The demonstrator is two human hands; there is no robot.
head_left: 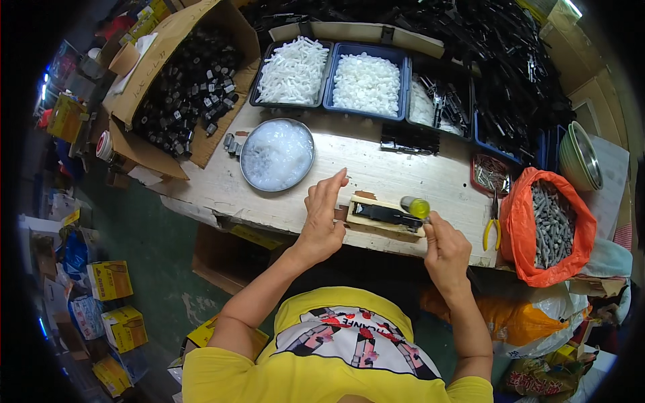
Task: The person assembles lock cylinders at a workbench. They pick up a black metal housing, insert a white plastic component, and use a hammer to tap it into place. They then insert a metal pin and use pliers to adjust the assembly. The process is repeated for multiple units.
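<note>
A small mallet with a rounded, yellowish-green head is gripped in my right hand. Its head is over the right end of a pale wooden block at the table's front edge. A long black plastic part lies in the block, its right end partly covered by the mallet. On the block's left side is my left hand, holding nothing, fingers stretched upward and thumb close to the block. Beyond it stands a round metal dish of whitish, translucent paste.
Along the back stand bins of white plastic pieces and white nubs. A carton of black fittings is at left. Yellow-handled pliers, a red tray of pins and an orange bag of grey metal parts lie at right.
</note>
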